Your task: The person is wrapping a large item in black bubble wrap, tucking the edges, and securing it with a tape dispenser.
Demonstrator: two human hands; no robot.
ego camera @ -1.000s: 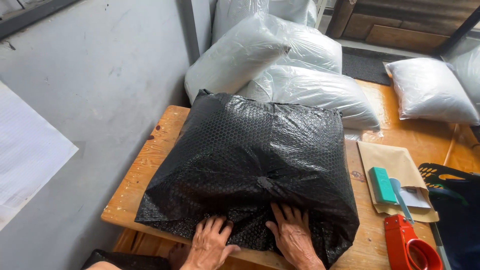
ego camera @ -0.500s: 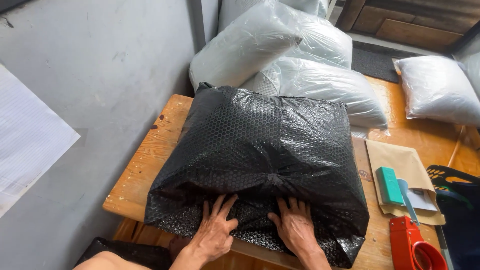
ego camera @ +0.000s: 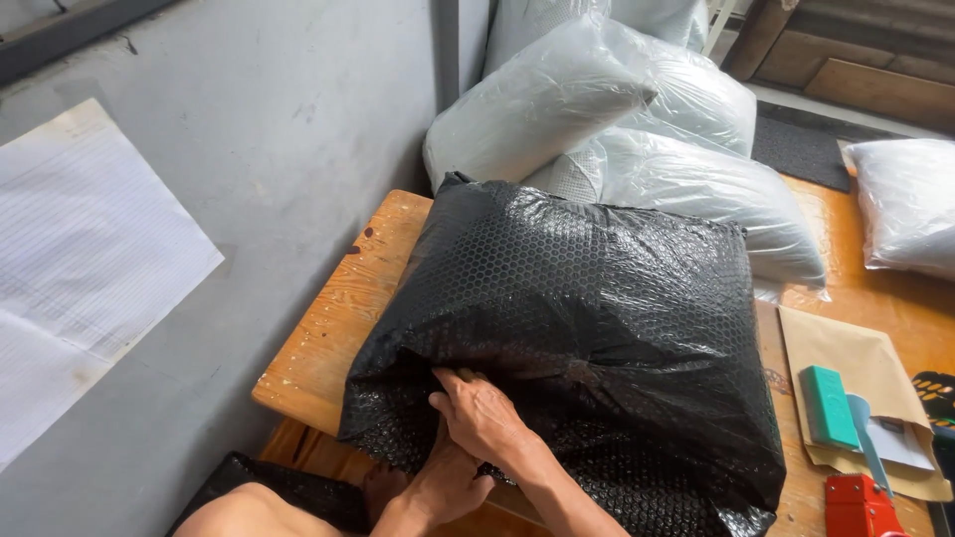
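Black bubble-wrap parcel [ego camera: 587,328] lying on the wooden tabletop [ego camera: 338,328]
Right hand [ego camera: 484,418] is crossing over the left hand [ego camera: 443,477]; right fingers [ego camera: 450,383] are pinching the near fold; left fingers are hidden, grip unclear.

Packing area of a small workshop: wooden table [ego camera: 328,338], stacked plastic-wrapped pillows [ego camera: 597,109], brown envelopes [ego camera: 846,348], red tape dispenser [ego camera: 858,505], bare concrete floor [ego camera: 249,119].
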